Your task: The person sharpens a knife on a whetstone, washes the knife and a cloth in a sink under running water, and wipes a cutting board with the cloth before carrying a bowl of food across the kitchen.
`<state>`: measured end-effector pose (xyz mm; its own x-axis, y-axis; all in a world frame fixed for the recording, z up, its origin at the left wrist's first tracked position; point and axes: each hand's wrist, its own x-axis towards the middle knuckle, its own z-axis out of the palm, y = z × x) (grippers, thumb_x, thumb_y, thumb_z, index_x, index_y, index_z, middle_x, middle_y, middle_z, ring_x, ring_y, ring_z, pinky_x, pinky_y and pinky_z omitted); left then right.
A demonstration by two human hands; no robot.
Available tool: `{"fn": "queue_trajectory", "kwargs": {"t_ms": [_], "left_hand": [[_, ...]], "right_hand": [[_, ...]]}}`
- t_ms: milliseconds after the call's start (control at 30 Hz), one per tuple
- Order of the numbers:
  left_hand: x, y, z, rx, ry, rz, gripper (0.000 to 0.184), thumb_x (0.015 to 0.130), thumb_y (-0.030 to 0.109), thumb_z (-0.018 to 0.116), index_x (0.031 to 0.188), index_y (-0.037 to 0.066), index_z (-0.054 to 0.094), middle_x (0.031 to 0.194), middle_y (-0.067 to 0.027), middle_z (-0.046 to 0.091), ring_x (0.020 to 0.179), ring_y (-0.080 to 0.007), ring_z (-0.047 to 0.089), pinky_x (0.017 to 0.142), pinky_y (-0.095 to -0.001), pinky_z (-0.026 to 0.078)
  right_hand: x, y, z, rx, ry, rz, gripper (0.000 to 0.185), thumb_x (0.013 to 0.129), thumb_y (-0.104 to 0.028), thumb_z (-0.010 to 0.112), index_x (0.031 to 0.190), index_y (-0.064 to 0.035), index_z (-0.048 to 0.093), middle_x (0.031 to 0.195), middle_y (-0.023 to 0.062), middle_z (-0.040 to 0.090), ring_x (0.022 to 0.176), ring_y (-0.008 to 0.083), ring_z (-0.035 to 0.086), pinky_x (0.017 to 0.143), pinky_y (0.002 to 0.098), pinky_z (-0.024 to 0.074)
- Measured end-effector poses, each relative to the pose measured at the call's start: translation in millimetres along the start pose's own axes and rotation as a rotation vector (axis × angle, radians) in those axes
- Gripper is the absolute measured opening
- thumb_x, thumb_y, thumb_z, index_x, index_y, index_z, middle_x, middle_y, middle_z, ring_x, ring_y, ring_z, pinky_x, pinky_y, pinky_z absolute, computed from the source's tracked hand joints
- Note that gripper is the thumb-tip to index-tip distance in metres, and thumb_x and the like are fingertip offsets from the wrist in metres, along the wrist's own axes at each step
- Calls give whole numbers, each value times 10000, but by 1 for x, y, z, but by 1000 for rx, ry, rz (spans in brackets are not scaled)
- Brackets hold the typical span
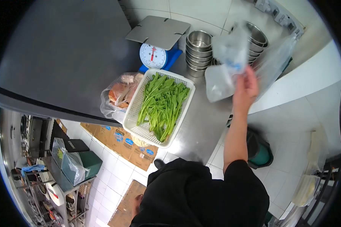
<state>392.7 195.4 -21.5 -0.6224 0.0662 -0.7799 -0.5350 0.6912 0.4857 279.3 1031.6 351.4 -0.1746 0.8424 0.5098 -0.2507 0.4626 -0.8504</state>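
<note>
My right hand [246, 86] is stretched out over the right part of the steel counter [201, 121], its fingers pinched on a clear plastic bag [231, 49]. The bag is blurred and hangs in front of stacked steel pots. My left hand [138, 200] hangs low beside my body, largely hidden by my black clothing; its fingers are too unclear to read. A white perforated basket [189, 102] of leafy greens [165, 102] stands on the counter. Against its left side lies a clear bag of meat [119, 92].
A blue dial scale [153, 56] with a flat metal pan [159, 32] stands behind the basket. Steel pots [199, 51] are stacked by the wall. A dark bin [259, 149] is on the floor at right, flattened cardboard [119, 142] at left. A grey cabinet [64, 56] borders the counter.
</note>
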Motion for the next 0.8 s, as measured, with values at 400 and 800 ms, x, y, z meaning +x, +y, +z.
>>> {"fn": "queue_trajectory", "kwargs": {"t_ms": [400,800], "left_hand": [[4,-13,31,-118,40,24,419,1020,387,571,1158,18,714,1033,-107,744,989,-189,665,909,-370,517],[-85,-218,56,-616,484,-180,349,997,321,617,1078,-8,701,800,-31,656,684,-143,593,587,-319,468]], "right_hand": [[154,83,140,-1253,-751,-519,527,860,-76,620,1386,-70,576,1319,257,595,1237,430,556,1049,484,454],[-260,-3,248,-359,-988,-447,264,941,-75,580,1177,-13,682,1089,186,707,1029,334,675,925,395,508]]}}
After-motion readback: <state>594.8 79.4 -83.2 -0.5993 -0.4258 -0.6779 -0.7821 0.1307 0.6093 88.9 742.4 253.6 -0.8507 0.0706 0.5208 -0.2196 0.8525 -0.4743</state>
